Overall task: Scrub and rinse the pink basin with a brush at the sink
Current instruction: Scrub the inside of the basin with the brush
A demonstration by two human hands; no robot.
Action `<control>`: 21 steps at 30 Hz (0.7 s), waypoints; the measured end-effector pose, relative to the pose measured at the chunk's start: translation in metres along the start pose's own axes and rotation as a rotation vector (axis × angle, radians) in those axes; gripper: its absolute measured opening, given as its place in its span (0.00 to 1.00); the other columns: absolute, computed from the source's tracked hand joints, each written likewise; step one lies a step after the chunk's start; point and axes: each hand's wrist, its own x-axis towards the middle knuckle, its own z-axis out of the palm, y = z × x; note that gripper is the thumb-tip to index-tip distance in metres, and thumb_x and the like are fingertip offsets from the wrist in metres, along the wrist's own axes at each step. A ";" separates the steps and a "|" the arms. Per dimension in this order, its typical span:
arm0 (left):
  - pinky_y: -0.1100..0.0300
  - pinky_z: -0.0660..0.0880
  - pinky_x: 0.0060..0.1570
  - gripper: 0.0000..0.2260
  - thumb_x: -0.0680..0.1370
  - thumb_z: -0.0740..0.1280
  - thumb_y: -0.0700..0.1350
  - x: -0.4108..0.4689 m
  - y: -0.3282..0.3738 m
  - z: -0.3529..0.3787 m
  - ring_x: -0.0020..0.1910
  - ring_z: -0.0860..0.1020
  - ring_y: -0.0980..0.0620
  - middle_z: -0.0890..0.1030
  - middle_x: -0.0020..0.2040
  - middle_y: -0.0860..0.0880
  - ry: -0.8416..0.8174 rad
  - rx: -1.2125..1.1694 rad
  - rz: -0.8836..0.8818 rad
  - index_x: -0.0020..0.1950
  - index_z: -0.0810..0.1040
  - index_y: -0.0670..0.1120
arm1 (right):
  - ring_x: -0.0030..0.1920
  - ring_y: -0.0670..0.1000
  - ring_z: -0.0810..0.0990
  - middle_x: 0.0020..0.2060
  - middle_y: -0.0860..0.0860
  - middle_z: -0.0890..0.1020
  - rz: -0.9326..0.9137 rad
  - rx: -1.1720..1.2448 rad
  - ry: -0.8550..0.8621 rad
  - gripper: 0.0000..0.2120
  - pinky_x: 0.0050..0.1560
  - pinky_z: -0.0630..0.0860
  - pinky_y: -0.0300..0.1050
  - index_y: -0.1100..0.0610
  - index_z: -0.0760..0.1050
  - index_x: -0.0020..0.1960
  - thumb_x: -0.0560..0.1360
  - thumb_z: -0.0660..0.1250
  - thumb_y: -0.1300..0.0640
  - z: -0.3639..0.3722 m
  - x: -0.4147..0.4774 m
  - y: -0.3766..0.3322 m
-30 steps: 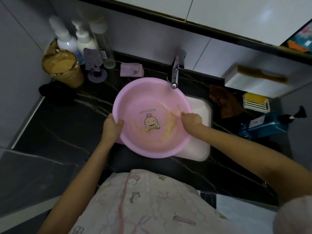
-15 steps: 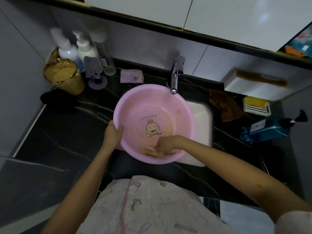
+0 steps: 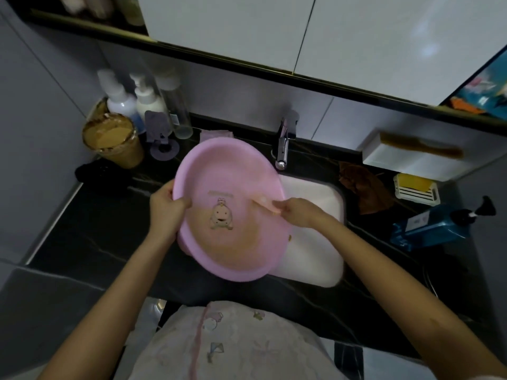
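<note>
Dark marbled counter [image 3: 90,231] with white sink [image 3: 315,204] set in, chrome faucet [image 3: 283,149] at the back edge. Pink basin [image 3: 225,171] held tilted over the sink's left side, inside facing up toward the camera, far rim just beside the faucet spout. Left hand [image 3: 167,207] on the basin's left rim, thumb curled over the edge inside, fingers hidden behind the wall. Right hand [image 3: 299,212] at the basin's right rim, fingers closed round a pale pink brush [image 3: 263,202] pointing inward across the basin's inner wall; brush head blurred, contact hard to tell. Cartoon print [image 3: 221,217] at the basin's centre, between the two hands, brownish film over the lower half. Pump bottles [image 3: 120,101] and a lidded jar [image 3: 112,138] at back left; soap dish [image 3: 415,189] and blue bottle [image 3: 430,229] on the right.
</note>
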 end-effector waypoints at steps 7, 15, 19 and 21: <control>0.58 0.76 0.40 0.22 0.68 0.63 0.30 0.001 0.051 -0.017 0.42 0.78 0.50 0.80 0.46 0.45 0.037 0.105 0.265 0.58 0.79 0.46 | 0.48 0.55 0.78 0.50 0.55 0.77 -0.084 -0.091 0.212 0.22 0.43 0.69 0.44 0.46 0.57 0.75 0.82 0.46 0.45 0.021 0.013 -0.015; 0.51 0.78 0.41 0.18 0.68 0.61 0.33 0.004 0.032 -0.009 0.42 0.79 0.47 0.80 0.42 0.45 0.121 0.192 0.287 0.55 0.80 0.44 | 0.62 0.57 0.74 0.66 0.56 0.72 -0.078 0.299 0.028 0.22 0.57 0.68 0.44 0.50 0.63 0.74 0.82 0.48 0.46 0.091 0.007 -0.051; 0.56 0.76 0.39 0.17 0.70 0.61 0.31 0.006 0.033 -0.007 0.42 0.79 0.48 0.80 0.42 0.46 0.145 0.233 0.320 0.54 0.79 0.45 | 0.60 0.56 0.76 0.65 0.57 0.75 -0.200 0.636 -0.174 0.18 0.61 0.71 0.46 0.48 0.70 0.69 0.80 0.57 0.51 0.100 -0.014 -0.089; 0.60 0.73 0.38 0.17 0.69 0.61 0.31 0.005 0.037 -0.004 0.41 0.78 0.49 0.80 0.41 0.47 0.140 0.253 0.348 0.54 0.79 0.44 | 0.37 0.54 0.78 0.47 0.60 0.81 -0.193 0.747 -0.242 0.17 0.39 0.76 0.44 0.43 0.72 0.67 0.79 0.59 0.51 0.089 -0.020 -0.096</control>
